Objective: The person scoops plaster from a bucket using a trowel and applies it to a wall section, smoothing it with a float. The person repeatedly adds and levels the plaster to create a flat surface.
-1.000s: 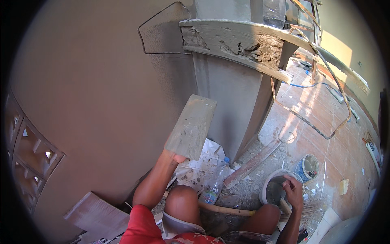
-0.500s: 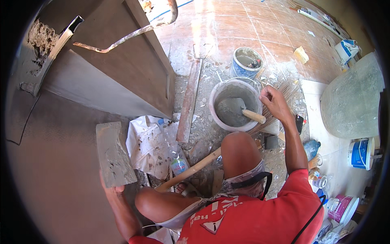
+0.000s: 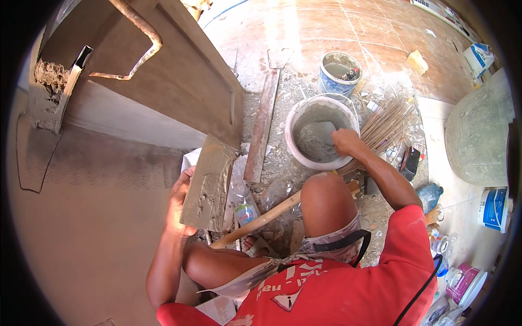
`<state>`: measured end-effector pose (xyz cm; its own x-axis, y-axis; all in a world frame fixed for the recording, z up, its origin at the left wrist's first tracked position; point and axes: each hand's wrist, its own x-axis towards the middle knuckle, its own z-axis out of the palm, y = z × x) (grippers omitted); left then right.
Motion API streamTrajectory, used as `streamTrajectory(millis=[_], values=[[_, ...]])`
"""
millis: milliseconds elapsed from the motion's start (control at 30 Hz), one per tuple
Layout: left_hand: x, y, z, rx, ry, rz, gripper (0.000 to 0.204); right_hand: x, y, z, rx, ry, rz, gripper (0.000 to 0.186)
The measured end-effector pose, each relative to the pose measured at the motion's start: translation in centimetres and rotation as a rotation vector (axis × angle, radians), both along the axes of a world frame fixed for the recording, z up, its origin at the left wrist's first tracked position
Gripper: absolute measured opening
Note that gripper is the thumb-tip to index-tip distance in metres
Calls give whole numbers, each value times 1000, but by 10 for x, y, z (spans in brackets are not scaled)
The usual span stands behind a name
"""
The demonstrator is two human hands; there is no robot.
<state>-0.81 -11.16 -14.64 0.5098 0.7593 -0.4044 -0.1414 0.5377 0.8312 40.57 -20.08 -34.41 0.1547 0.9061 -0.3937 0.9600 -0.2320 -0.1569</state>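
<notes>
My left hand (image 3: 179, 209) is closed on a flat rectangular plastering float (image 3: 209, 185), its face smeared with grey mortar; its underside is hidden. Between my knee and the second pail stands a whitish bucket (image 3: 296, 146) holding wet grey mortar (image 3: 312, 144). A trowel (image 3: 325, 132) rests in that mortar with its blade partly coated. Reaching over the bucket's right rim, my right hand (image 3: 346, 142) is wrapped round the trowel's handle, which its fingers cover.
Behind the bucket stands a blue-and-white pail (image 3: 340, 73) with water. A stick broom (image 3: 389, 122) lies to the right. A long flat bar (image 3: 262, 125) crosses the rubble on the left. A bent rusty rod (image 3: 147, 57) juts out by the brown panel (image 3: 179, 70). A large drum (image 3: 481, 127) stands far right.
My right hand has come down from beside the bucket and taken hold of the trowel's handle. My left hand has brought the float to the right, closer to the bucket, and tilted it.
</notes>
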Motion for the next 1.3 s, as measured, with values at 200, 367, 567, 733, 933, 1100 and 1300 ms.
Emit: streamTrajectory(millis=[200,367,567,733,933,1100,1300], values=[[23,9,-16,-33,-51,-92,32,13,-6,45,63,-82,-8,14],[43,17,-35,-144,-95,-76,35,16,-13,66,63,-38,-48,18],[84,24,-51,-156,-267,-144,37,16,-53,110,202,373,-243,34],[125,40,-57,-229,-355,-163,34,2,-80,127,477,617,-435,40],[132,44,-40,-292,-411,-223,30,2,-78,114,754,461,-314,40],[120,24,-23,116,-174,-224,30,14,-82,59,666,651,-418,35],[80,9,-8,91,-299,-87,33,-18,-79,73,783,1211,-543,37]])
